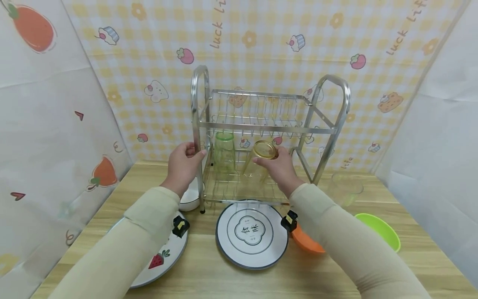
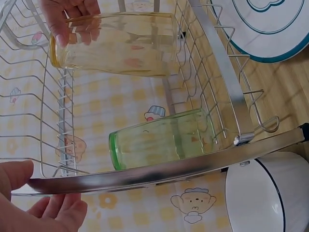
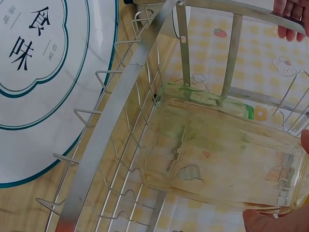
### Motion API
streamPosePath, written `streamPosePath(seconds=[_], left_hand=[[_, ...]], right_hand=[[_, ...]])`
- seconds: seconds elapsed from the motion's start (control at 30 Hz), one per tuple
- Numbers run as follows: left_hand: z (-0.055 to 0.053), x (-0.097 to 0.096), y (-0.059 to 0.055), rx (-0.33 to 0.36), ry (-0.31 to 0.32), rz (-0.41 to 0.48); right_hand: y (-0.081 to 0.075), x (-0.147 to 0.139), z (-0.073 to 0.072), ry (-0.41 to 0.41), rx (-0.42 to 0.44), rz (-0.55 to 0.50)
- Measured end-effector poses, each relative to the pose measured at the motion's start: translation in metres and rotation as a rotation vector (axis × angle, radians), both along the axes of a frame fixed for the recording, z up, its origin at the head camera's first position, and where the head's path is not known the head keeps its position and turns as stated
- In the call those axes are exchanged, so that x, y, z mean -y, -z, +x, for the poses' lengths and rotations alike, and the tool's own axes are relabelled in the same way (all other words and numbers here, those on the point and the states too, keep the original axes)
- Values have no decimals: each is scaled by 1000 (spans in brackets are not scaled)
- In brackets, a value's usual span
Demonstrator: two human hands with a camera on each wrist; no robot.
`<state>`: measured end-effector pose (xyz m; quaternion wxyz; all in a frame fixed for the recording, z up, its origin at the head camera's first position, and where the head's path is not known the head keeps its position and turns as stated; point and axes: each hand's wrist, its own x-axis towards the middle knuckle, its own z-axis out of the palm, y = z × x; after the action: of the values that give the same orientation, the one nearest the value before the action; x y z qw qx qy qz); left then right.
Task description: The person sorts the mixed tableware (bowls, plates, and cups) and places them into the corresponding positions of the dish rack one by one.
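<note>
My right hand [image 1: 281, 169] holds an amber glass tumbler [image 1: 264, 150] by its base, thumb on one side and fingers on the other. The tumbler is upside down and slightly tilted, over the lower tier of a two-tier metal dish rack [image 1: 267, 128]. To its left a green glass tumbler [image 1: 224, 155] stands upside down on that tier. My left hand [image 1: 182, 167] grips the rack's left upright, thumb on one side and fingers on the other, as the left wrist view shows. Whether the amber rim touches the wires cannot be told.
In front of the rack lies a white plate with a dark rim [image 1: 228, 245]. A larger strawberry plate [image 1: 164, 272] is partly under my left sleeve. A white bowl [image 1: 190, 199] stands by the rack's left foot. Orange [image 1: 310, 243] and green [image 1: 381, 228] bowls and a clear glass vessel [image 1: 345, 189] are at right.
</note>
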<state>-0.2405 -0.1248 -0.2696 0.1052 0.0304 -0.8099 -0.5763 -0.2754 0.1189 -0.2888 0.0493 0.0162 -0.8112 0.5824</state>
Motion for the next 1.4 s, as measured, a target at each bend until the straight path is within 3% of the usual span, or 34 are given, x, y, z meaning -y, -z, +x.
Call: streamPosePath(seconds=[0.47,0.7,1.1,1.4], left_hand=[[-4,1,3,-3,29,-114],[-6,3,3,-11,43,-106],[-9,7,4,-29,81,-123],[-8,9,6,-34,89,-116]], right_hand=[[3,7,-18,51,49,41],[3,11,-33,75,4,80],[8,16,-55,54,-65,25],[12,24,-67,39,-56,36]])
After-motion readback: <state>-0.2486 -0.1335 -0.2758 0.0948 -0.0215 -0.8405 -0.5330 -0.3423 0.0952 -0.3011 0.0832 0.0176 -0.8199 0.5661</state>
